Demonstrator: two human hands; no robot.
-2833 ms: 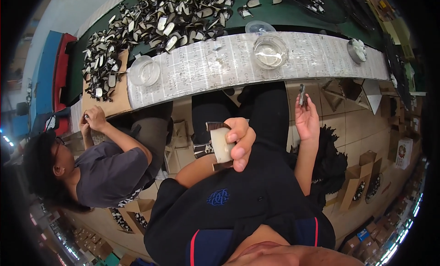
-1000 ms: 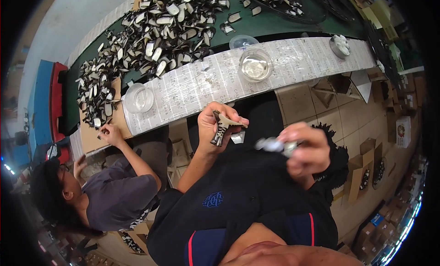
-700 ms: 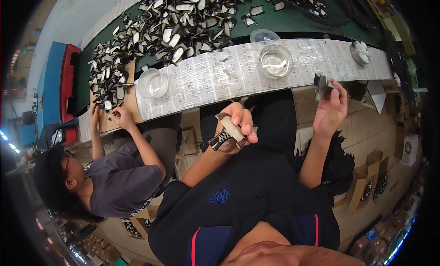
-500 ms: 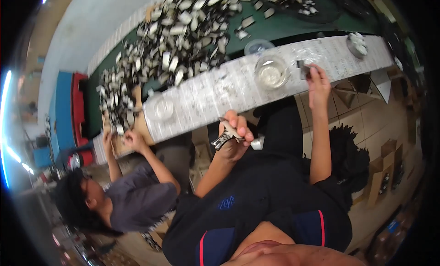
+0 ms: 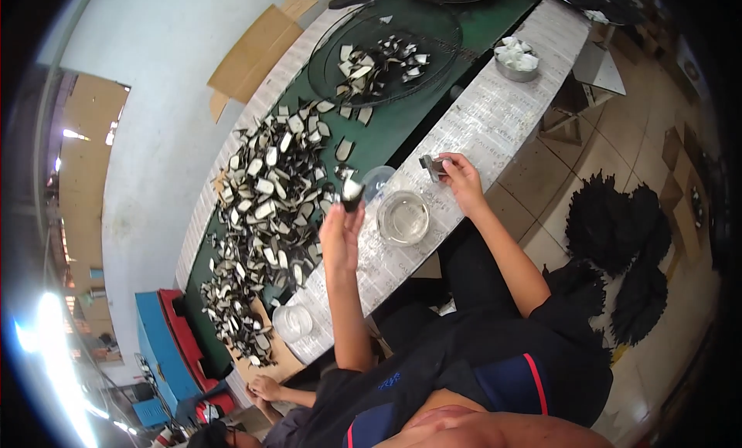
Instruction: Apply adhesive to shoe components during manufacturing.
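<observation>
Over the surface (image 5: 483, 112), beside the near edge of the heap (image 5: 267, 187) of black-and-pale pieces: left hand (image 5: 340, 235) raised, fingers clamped on one black-and-white piece (image 5: 352, 194). Half a second ago this hand held a piece over the lap, short of the surface edge. Right hand (image 5: 464, 184) also closed, pinching a small dark grey object (image 5: 433, 168), its kind unclear; it was to the right of the clear round dish (image 5: 403, 218) in the earlier frame and is now at its upper right. Hands well apart from each other. View has swung: the surface runs more steeply, and the wide round tray (image 5: 417, 31) shows more fully. Co-worker's hands (image 5: 267, 389) now lie near the lower edge.
</observation>
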